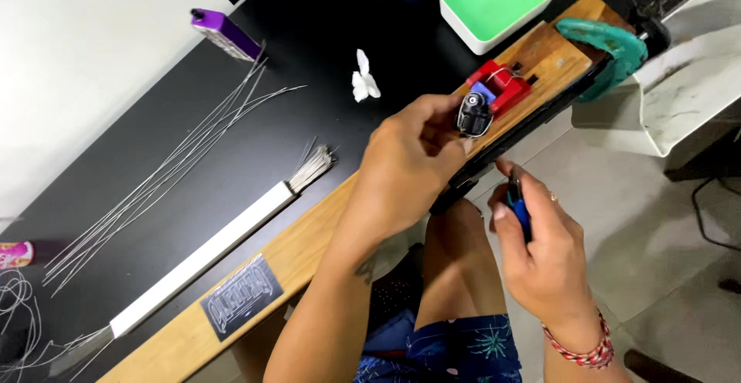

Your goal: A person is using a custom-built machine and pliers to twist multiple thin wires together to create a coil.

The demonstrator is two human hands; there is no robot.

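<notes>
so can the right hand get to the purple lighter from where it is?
Probably not directly: the right hand holds a blue-handled tool off the table edge, and the left hand and wooden board lie between it and the purple lighter.

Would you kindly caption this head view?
Left hand grips small black-and-silver device beside red block; right hand holds blue-handled tool.

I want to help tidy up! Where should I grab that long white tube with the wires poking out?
Grab the white tube around its plain middle, coming down from above. It lies flat on the black table with bare space on both long sides. Stay away from the upper end, where thin wire tips stick out and could poke you.
</notes>
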